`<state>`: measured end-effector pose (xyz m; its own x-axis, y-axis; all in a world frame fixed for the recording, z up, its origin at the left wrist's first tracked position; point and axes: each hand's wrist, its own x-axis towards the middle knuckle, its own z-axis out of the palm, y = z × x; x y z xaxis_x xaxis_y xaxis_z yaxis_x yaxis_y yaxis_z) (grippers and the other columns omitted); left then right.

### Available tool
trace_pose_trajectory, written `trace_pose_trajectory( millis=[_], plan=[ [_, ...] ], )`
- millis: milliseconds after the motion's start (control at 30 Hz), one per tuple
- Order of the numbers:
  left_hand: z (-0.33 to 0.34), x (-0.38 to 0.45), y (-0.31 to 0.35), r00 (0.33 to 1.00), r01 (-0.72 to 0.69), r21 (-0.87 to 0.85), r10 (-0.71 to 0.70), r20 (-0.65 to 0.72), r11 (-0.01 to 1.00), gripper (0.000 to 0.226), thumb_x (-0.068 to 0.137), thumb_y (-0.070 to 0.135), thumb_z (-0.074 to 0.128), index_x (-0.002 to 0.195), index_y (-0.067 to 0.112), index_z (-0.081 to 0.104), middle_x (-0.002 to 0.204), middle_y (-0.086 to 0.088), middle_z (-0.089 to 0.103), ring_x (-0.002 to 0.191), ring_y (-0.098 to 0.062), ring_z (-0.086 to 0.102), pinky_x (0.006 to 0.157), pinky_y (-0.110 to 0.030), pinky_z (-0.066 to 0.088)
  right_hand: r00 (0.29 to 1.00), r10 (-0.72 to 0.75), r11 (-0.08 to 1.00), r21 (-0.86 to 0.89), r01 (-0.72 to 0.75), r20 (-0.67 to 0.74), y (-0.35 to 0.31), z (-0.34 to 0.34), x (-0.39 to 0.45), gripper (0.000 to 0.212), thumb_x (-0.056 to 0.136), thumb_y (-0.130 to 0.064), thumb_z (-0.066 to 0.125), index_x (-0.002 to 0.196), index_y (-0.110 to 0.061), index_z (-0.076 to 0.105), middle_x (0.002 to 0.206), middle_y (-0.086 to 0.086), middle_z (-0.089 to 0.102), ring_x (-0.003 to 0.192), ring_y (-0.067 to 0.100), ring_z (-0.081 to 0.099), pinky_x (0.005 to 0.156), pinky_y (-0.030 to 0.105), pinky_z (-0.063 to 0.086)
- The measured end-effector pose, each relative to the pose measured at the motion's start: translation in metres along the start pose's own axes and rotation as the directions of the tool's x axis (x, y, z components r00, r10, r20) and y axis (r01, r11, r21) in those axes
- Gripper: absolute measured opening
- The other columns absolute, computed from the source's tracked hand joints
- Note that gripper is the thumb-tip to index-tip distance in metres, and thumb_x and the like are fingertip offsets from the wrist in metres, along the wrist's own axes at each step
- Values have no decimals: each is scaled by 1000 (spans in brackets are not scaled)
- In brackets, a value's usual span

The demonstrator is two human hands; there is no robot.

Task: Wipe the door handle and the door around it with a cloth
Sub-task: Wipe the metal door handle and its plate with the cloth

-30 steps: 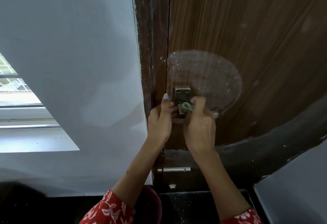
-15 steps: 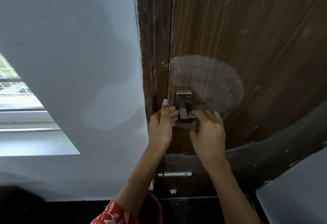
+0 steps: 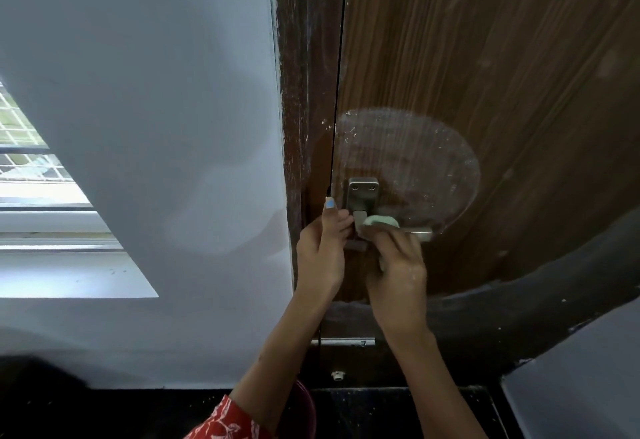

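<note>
A dark brown wooden door (image 3: pixel 485 57) carries a silver lever handle (image 3: pixel 420 233) on a square metal plate (image 3: pixel 362 192). A cloudy, round wiped patch (image 3: pixel 415 161) lies on the door above and beside the plate. My right hand (image 3: pixel 398 269) presses a pale green cloth (image 3: pixel 381 221) onto the handle near the plate, fingers wrapped over the lever. My left hand (image 3: pixel 323 248) grips the door edge beside the plate, thumb up. The handle's inner part is hidden by the cloth and fingers.
A dark door frame (image 3: pixel 304 92) borders the door on the left, then a pale wall (image 3: pixel 156 92) with a window (image 3: pixel 27 161). A small bolt (image 3: pixel 343 341) sits low on the door. A maroon bucket rim (image 3: pixel 304 411) is below my left arm.
My right hand slid along the handle, away from the plate and back; the green cloth was covered by the fingers half a second ago and shows again. My left hand has stayed at the door edge.
</note>
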<state>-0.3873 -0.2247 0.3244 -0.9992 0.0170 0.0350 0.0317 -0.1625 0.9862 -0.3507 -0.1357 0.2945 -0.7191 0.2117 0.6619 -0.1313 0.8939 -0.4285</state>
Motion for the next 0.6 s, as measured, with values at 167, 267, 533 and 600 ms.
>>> trace_pose_trajectory(
  millis=[167,267,533,600],
  plan=[
    [-2,-1,1,1000,10,8,-11,16,1000,51,98,38,28,121,3,58,119,-11,65,106,-17,63,92,-25,50,959,185,981,103,-166,-213,16,-3,-2,33,73,12,63,102,-5,64,107,15,59,99,24,56,85,22,43],
    [-1,-4,1,1000,0,20,0,0,1000,51,99,36,28,122,3,58,119,-12,65,108,-19,63,96,-29,49,868,434,867,372,-331,-240,5,4,-3,27,79,6,59,98,-13,59,109,8,52,98,14,55,79,13,45],
    [-1,-7,-1,999,-52,57,52,-11,997,47,94,44,30,106,15,65,107,-2,69,99,-9,65,89,-21,50,361,498,-602,614,-511,789,-12,20,3,29,90,-3,51,118,-6,58,114,14,63,104,21,63,92,31,49],
    [-1,-6,-2,999,-35,57,35,-7,998,49,96,42,30,111,11,64,110,-4,68,102,-11,65,93,-26,50,372,477,-658,604,-450,796,-8,14,5,26,90,-2,50,114,-4,58,107,15,65,94,19,66,77,26,55]
  ],
)
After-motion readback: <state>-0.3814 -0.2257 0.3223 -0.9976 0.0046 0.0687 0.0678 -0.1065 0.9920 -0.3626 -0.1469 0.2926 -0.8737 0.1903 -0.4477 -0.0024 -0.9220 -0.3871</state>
